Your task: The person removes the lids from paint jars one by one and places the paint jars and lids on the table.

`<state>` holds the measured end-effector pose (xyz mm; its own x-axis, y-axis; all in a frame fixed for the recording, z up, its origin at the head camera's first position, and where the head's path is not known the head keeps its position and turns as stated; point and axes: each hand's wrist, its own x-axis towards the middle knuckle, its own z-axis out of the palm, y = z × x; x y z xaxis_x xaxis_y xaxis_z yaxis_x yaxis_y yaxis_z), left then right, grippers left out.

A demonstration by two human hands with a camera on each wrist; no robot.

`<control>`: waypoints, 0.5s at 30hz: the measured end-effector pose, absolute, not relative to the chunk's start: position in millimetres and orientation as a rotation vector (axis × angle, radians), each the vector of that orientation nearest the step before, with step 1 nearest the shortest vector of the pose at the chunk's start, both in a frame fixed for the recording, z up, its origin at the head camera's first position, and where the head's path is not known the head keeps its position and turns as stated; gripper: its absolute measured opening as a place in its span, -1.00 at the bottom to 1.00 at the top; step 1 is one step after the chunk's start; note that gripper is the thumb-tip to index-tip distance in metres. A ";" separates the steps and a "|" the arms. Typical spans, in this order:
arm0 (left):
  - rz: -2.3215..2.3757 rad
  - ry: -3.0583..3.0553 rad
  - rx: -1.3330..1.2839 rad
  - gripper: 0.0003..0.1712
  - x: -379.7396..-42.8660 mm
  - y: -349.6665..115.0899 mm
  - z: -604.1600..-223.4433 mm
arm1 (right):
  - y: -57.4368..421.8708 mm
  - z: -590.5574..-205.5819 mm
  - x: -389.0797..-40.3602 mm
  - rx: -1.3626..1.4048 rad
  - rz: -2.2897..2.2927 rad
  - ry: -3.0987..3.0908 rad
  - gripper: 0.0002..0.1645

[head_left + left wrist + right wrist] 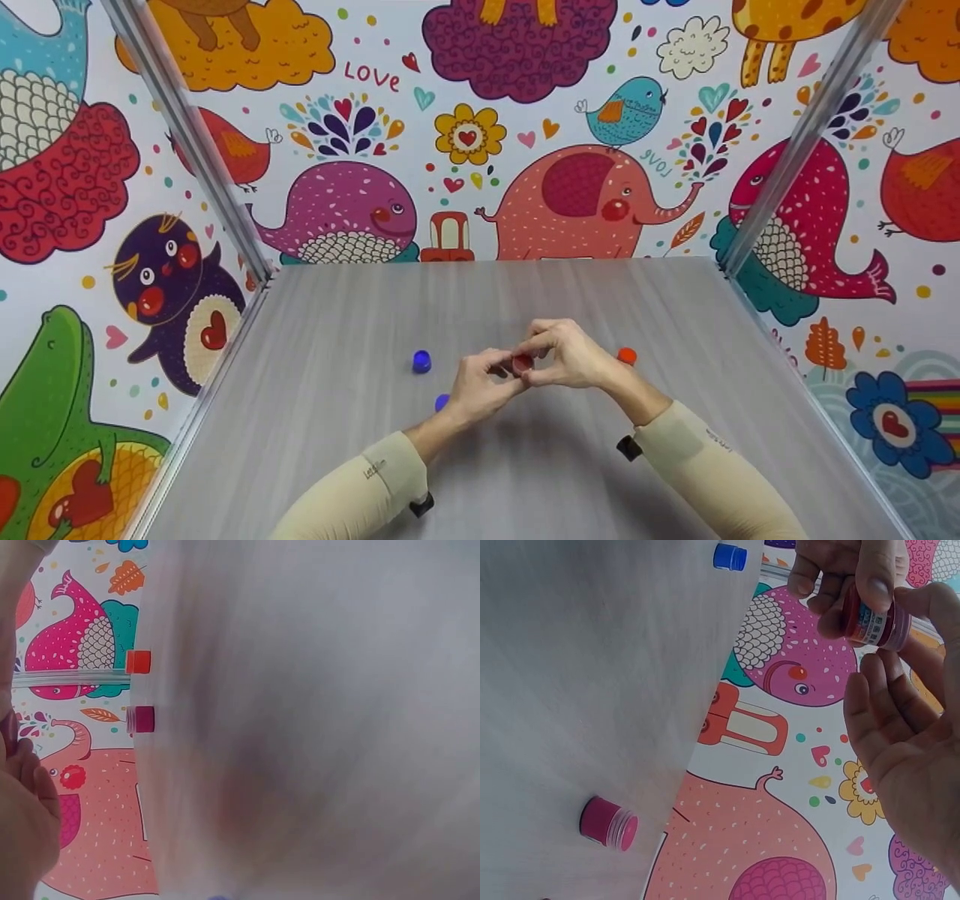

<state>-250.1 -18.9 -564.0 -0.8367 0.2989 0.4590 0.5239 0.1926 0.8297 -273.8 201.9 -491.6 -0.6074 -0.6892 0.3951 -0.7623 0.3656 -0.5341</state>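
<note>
Both hands meet over the middle of the table around a small paint jar (523,365) with dark red contents. My left hand (480,386) grips its labelled body between thumb and fingers. The thumb and a finger of my right hand (571,355) pinch its clear end, and the other fingers spread loosely in the right wrist view. The jar (874,621) lies tilted on its side there. A magenta jar (609,823) stands on the table, lidless with a clear threaded neck; the right hand hides it in the head view.
A blue jar (421,361) stands left of the hands. Another blue item (442,403) is partly covered by the left wrist. An orange-red cap or jar (627,355) is beside the right wrist. Patterned walls and metal posts (780,142) border the grey table (337,315).
</note>
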 end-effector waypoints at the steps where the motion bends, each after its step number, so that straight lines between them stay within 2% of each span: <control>1: -1.705 -2.265 -0.795 -0.82 -249.9 -19.0 -564.3 | 201.6 -491.8 -274.4 1.351 1.072 -2.502 -0.68; 15: -1.695 -2.297 -0.783 -0.79 -247.7 -21.9 -562.7 | 200.1 -490.8 -273.9 1.356 1.058 -2.515 -0.64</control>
